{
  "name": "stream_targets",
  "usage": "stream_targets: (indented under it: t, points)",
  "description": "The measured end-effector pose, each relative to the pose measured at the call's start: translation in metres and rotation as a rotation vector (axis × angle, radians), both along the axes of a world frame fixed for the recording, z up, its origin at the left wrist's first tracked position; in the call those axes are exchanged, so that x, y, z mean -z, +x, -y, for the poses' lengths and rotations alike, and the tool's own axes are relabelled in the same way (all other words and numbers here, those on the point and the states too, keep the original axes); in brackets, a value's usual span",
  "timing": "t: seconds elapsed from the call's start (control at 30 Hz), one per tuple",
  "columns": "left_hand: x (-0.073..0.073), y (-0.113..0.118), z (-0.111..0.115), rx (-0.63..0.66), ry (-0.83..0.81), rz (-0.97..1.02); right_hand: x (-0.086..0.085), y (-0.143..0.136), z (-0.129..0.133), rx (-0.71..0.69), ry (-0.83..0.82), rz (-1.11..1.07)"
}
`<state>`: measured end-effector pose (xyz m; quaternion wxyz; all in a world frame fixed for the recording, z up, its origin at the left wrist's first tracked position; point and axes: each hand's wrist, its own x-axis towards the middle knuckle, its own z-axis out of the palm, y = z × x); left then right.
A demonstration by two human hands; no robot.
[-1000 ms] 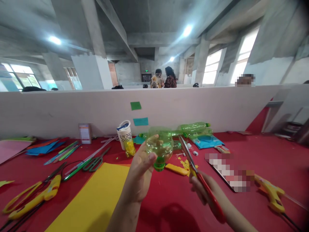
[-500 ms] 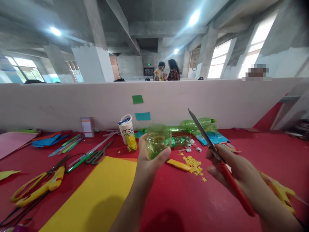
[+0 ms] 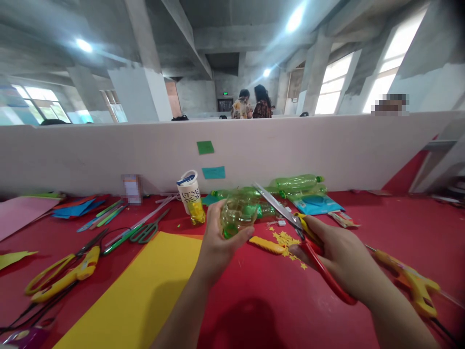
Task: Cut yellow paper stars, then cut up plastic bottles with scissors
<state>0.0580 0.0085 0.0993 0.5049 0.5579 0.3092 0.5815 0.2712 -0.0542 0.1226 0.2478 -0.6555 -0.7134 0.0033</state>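
Observation:
My left hand is wrapped round a clear green plastic bottle piece, held above the red table. In my right hand is a pair of scissors with red and yellow handles, its blades pointing up and left toward the bottle piece without clearly touching it. Beneath and between the hands lie an orange comb-like strip and a scatter of yellow stars. Yellow paper lies left of my left hand.
Green bottles and a blue packet lie by the white partition. A white cup stands left of them. Glue guns, other scissors and coloured paper lie around. Two people stand beyond.
The scissors have moved left, closer to the bottle piece, and turned so that the blades point further left. My right hand has moved slightly left. My left hand still holds the bottle piece.

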Motion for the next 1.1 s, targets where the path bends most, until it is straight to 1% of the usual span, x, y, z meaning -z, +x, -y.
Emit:
stream_targets:
  t: [0.07,0.13,0.17,0.2,0.27,0.37,0.4,0.47,0.53,0.57,0.7,0.73,0.77,0.9,1.0,1.1]
  points:
    - [0.009,0.002,0.001,-0.124,0.041,-0.093,0.005,-0.008,-0.004,-0.046,-0.072,-0.243]
    - [0.018,0.005,0.005,-0.255,0.132,-0.193,0.013,-0.019,-0.008,-0.123,-0.162,-0.574]
    - [0.022,0.007,0.007,-0.285,0.18,-0.238,0.018,-0.025,-0.011,-0.155,-0.202,-0.727]
    - [0.025,0.01,0.009,-0.285,0.221,-0.277,0.022,-0.031,-0.013,-0.199,-0.238,-0.836]
    - [0.029,0.014,0.013,-0.216,0.256,-0.317,0.029,-0.041,-0.016,-0.248,-0.293,-0.935]
    - [0.029,0.017,0.016,-0.05,0.22,-0.266,0.032,-0.047,-0.017,-0.244,-0.249,-0.99]
    - [0.029,0.017,0.017,-0.018,0.202,-0.232,0.031,-0.047,-0.017,-0.247,-0.222,-1.001]
    - [0.028,0.017,0.017,-0.016,0.163,-0.181,0.03,-0.046,-0.017,-0.278,-0.187,-1.015]
    - [0.027,0.016,0.019,-0.027,0.104,-0.156,0.028,-0.045,-0.017,-0.315,-0.197,-1.017]
    - [0.026,0.015,0.021,-0.001,0.078,-0.14,0.028,-0.044,-0.017,-0.325,-0.211,-1.019]
    - [0.019,0.011,0.028,0.25,0.036,-0.051,0.027,-0.043,-0.019,-0.346,-0.235,-1.038]
    - [0.017,0.011,0.03,0.285,0.03,-0.048,0.026,-0.043,-0.02,-0.352,-0.227,-1.046]
    - [0.015,0.011,0.031,0.295,0.021,-0.054,0.025,-0.042,-0.02,-0.355,-0.219,-1.053]
    - [0.01,0.012,0.032,0.221,-0.025,-0.088,0.022,-0.041,-0.019,-0.334,-0.232,-1.019]
    - [0.004,0.01,0.029,0.176,0.004,-0.12,0.024,-0.041,-0.018,-0.33,-0.269,-0.984]
    - [0.0,0.003,0.024,0.027,0.053,-0.174,0.025,-0.035,-0.014,-0.272,-0.25,-0.942]
